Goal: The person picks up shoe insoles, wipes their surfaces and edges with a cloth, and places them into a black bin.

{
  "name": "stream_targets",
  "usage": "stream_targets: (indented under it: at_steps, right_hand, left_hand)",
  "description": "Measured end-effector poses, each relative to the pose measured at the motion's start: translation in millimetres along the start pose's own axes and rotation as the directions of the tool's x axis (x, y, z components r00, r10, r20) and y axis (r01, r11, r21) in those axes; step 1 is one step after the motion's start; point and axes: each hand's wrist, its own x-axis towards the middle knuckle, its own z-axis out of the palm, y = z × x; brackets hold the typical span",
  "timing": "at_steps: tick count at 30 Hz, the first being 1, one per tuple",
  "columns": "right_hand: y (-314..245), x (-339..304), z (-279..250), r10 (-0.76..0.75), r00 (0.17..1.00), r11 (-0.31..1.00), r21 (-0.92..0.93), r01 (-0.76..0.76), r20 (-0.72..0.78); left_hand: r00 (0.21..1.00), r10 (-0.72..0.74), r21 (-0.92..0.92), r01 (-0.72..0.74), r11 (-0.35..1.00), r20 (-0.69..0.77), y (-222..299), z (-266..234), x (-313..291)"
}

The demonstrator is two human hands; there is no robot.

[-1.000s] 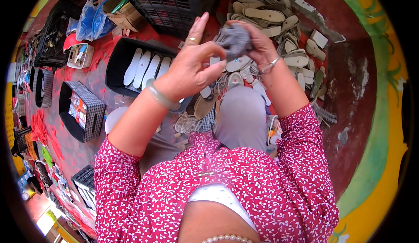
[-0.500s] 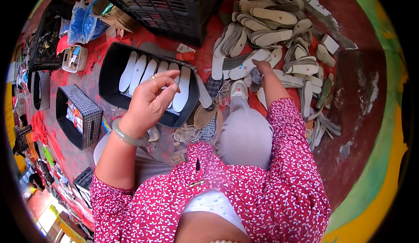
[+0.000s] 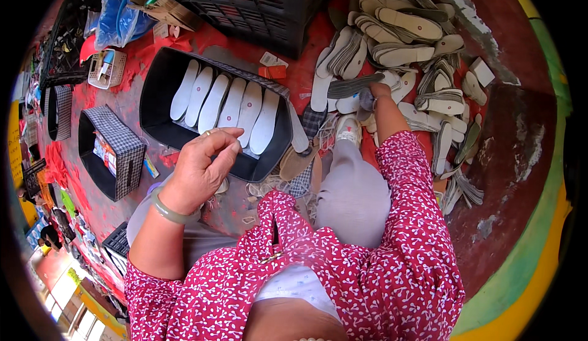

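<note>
My right hand [image 3: 381, 90] reaches into a pile of insoles on the floor. It is closed at the end of a grey-edged stack of insoles [image 3: 354, 86]; its fingertips are mostly hidden. A small grey piece, perhaps cloth [image 3: 366, 100], shows at its palm. My left hand [image 3: 205, 164], with a ring and a pale bangle, hovers by the near edge of a black-lined fabric box [image 3: 160, 117]. Its fingers are half curled, thumb apart, with nothing between them. Several white insoles [image 3: 213, 103] stand side by side in that box.
The heap of insoles [image 3: 409, 25] spreads along the wall at the right. A large black crate [image 3: 245, 10] stands beyond the box. A smaller checked box [image 3: 128, 166] and a white basket [image 3: 108, 70] are at left. My shoe [image 3: 349, 131] is beside the heap.
The view has shifted, so the scene sits further right. My right hand has moved over the grey-edged stack, away from the white insole it touched. My left hand has drawn back from above the box.
</note>
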Motion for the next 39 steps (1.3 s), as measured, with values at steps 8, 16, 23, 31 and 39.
stream_targets:
  at_steps: [8,16,23,31,39]
  right_hand:
    - [-13.6,-110.0,-75.6,-0.111,0.985,0.158,0.981,-0.116,0.134]
    - [-185.7,-278.8,-170.4,-0.827,0.555,0.359,0.844,0.398,0.090]
    - [-222.6,-273.6,-148.8,-0.820,0.568,0.264,0.926,0.269,0.068]
    - [-93.2,-37.9,35.7,-0.606,0.736,0.690,-0.259,0.675,0.304]
    - [-163.8,-136.4,23.0,-0.057,0.990,0.998,0.019,0.055,0.127]
  left_hand:
    - [1.000,-0.021,-0.009,0.021,1.000,0.008,0.6,0.2,-4.9]
    - [0.961,-0.274,-0.375,0.268,0.887,0.039,-9.2,24.1,4.3]
    - [0.930,-0.327,-0.693,0.347,0.633,0.167,-6.8,25.9,3.1]
    - [0.890,-0.433,-0.711,0.398,0.579,0.145,-1.7,-3.6,-3.1]
    - [0.887,-0.447,-0.704,0.391,0.593,0.116,1.2,-3.9,-10.7]
